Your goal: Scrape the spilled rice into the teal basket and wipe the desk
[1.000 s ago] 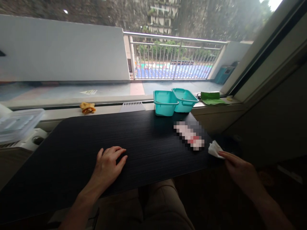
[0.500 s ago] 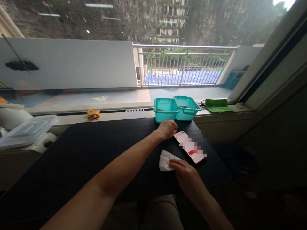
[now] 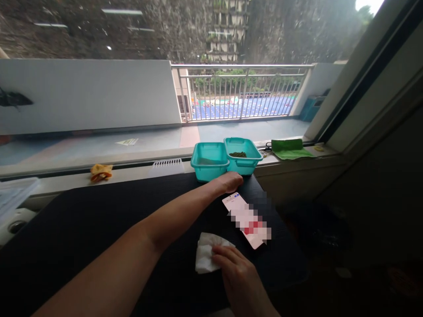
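My left hand [image 3: 233, 181] reaches across the black table to just in front of the teal plastic bins. Its fingers are curled closed, and whatever they may hold is hidden. Dark green bits lie inside the right bin [image 3: 244, 166]; the left bin [image 3: 210, 172] stands against it. Nearer to me, my right hand [image 3: 238, 270] has its fingers together on a folded white tissue [image 3: 205, 254] and grips its right edge. Between the hands and to the right lies a phone [image 3: 243, 214] with its screen lit and partly blurred out.
The black table [image 3: 109, 220] stands against a window sill. On the sill are a crumpled yellow-orange cloth [image 3: 101, 172], a white slotted piece [image 3: 167, 166], a green cloth [image 3: 291, 149] and scissors [image 3: 268, 145]. A clear plastic lid [image 3: 16, 196] sits at far left.
The view has shifted, so the table things appear lower and further left. My left hand has moved slightly right and closer to the right bin. My right hand stays on the tissue.
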A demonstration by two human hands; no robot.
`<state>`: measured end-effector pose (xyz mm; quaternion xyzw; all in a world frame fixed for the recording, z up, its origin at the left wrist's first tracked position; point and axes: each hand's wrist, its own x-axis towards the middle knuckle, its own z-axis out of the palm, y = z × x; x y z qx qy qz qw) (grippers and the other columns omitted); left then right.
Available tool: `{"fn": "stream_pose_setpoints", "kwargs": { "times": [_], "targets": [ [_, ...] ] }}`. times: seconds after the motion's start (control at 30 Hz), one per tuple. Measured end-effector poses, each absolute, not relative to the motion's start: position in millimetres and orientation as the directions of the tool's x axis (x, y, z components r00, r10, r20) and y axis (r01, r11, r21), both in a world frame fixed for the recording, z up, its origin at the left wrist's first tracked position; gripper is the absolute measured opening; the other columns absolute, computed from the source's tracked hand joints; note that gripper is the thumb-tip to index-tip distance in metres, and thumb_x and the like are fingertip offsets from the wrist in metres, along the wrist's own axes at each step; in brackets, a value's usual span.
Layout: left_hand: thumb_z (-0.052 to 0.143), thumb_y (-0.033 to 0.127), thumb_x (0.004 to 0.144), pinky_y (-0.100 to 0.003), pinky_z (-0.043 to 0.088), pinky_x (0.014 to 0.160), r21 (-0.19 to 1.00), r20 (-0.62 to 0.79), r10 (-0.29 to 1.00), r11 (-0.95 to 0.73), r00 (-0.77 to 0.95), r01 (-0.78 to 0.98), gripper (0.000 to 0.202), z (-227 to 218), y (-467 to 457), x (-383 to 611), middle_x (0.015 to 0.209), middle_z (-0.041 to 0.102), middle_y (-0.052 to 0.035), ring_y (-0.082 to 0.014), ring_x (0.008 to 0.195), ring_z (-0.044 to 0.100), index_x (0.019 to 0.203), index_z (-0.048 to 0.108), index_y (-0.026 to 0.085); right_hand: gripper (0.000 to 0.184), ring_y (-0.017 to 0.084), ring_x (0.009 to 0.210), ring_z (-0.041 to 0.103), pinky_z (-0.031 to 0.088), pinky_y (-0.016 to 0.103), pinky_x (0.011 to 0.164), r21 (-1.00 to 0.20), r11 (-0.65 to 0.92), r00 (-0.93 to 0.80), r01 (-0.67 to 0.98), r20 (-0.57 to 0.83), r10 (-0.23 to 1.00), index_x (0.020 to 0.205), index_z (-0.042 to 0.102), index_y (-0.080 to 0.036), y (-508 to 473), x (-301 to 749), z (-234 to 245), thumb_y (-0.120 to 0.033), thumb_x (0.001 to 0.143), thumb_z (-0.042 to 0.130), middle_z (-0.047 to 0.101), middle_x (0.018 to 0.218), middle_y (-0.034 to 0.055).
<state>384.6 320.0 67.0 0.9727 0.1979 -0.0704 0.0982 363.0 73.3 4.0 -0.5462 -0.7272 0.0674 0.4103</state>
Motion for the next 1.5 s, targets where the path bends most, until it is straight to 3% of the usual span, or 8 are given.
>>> {"fn": "stream_pose_setpoints", "kwargs": {
  "times": [0.27, 0.57, 0.87, 1.0, 1.17, 1.27, 1.37, 1.5],
  "targets": [
    [0.059, 0.033, 0.094, -0.04, 0.057, 0.082, 0.17, -0.102, 0.38, -0.904, 0.919, 0.393, 0.029, 85, 297, 357, 0.117, 0.064, -0.0076, -0.0198, 0.097, 0.065, 0.118, 0.06, 0.016, 0.04, 0.022, 0.094, 0.072, 0.061, 0.029, 0.079, -0.574, 0.429, -0.07, 0.698, 0.541, 0.838, 0.096, 0.073, -0.016, 74, 367, 8, 0.005, 0.077, 0.044, 0.077, 0.103, 0.0084],
    [0.06, 0.032, 0.093, -0.043, 0.055, 0.087, 0.174, 0.246, 0.566, -0.824, 0.787, 0.539, 0.031, 181, 354, 388, 0.121, 0.063, -0.0083, -0.0218, 0.103, 0.064, 0.12, 0.059, 0.016, 0.042, 0.022, 0.097, 0.071, 0.061, 0.032, 0.083, -0.555, 0.378, -0.068, 0.741, 0.498, 0.865, 0.098, 0.073, -0.015, 73, 361, 8, 0.006, 0.078, 0.042, 0.076, 0.105, 0.0093],
    [0.056, 0.02, 0.09, -0.033, 0.054, 0.089, 0.373, 0.556, 0.592, -0.805, 0.583, 0.462, 0.02, 132, 308, 318, 0.114, 0.065, -0.0087, -0.0184, 0.096, 0.066, 0.105, 0.069, 0.014, 0.038, 0.024, 0.111, 0.065, 0.053, 0.033, 0.097, -0.444, 0.131, 0.011, 0.886, 0.304, 0.953, 0.111, 0.072, -0.012, 96, 365, 19, 0.002, 0.086, 0.047, 0.072, 0.12, 0.0101],
    [0.053, 0.026, 0.088, -0.038, 0.052, 0.096, 0.472, 0.635, 0.628, -0.777, 0.451, 0.417, 0.024, 112, 278, 247, 0.105, 0.066, -0.0096, -0.0235, 0.102, 0.064, 0.098, 0.071, 0.014, 0.036, 0.022, 0.115, 0.062, 0.05, 0.031, 0.099, -0.395, 0.026, 0.076, 0.918, 0.24, 0.968, 0.11, 0.072, -0.013, 112, 367, 27, 0.002, 0.088, 0.048, 0.07, 0.124, 0.0103],
    [0.053, 0.034, 0.088, -0.037, 0.055, 0.091, 0.532, 0.605, 0.677, -0.735, 0.418, 0.421, 0.025, 80, 244, 164, 0.104, 0.067, -0.0061, -0.0235, 0.1, 0.066, 0.097, 0.071, 0.019, 0.031, 0.021, 0.113, 0.062, 0.049, 0.03, 0.097, -0.315, -0.08, 0.143, 0.946, 0.184, 0.972, 0.104, 0.072, -0.015, 134, 372, 32, -0.001, 0.092, 0.047, 0.071, 0.117, 0.0104],
    [0.053, 0.037, 0.088, -0.037, 0.054, 0.092, 0.567, 0.547, 0.733, -0.68, 0.405, 0.464, 0.026, 64, 228, 122, 0.106, 0.067, -0.0056, -0.0227, 0.102, 0.065, 0.099, 0.07, 0.021, 0.018, 0.021, 0.105, 0.064, 0.052, 0.039, 0.092, -0.271, -0.143, 0.189, 0.952, 0.154, 0.97, 0.109, 0.067, -0.017, 151, 378, 33, -0.017, 0.096, 0.054, 0.068, 0.116, 0.0091],
    [0.054, 0.039, 0.089, -0.037, 0.054, 0.091, 0.572, 0.528, 0.761, -0.647, 0.378, 0.504, 0.026, 55, 217, 85, 0.107, 0.066, -0.0059, -0.0231, 0.103, 0.065, 0.099, 0.07, 0.021, 0.031, 0.023, 0.102, 0.064, 0.055, 0.044, 0.085, -0.232, -0.198, 0.234, 0.952, 0.138, 0.962, 0.122, 0.059, -0.018, 170, 385, 34, -0.033, 0.095, 0.06, 0.061, 0.124, 0.0092],
    [0.054, 0.04, 0.09, -0.037, 0.054, 0.091, 0.528, 0.525, 0.772, -0.625, 0.358, 0.574, 0.026, 48, 205, 47, 0.109, 0.066, -0.0056, -0.0238, 0.104, 0.066, 0.101, 0.07, 0.023, 0.032, 0.023, 0.103, 0.064, 0.055, 0.043, 0.085, -0.21, -0.228, 0.259, 0.951, 0.137, 0.956, 0.123, 0.059, -0.018, 198, 389, 37, -0.032, 0.094, 0.061, 0.061, 0.125, 0.0098]
  ]
}}
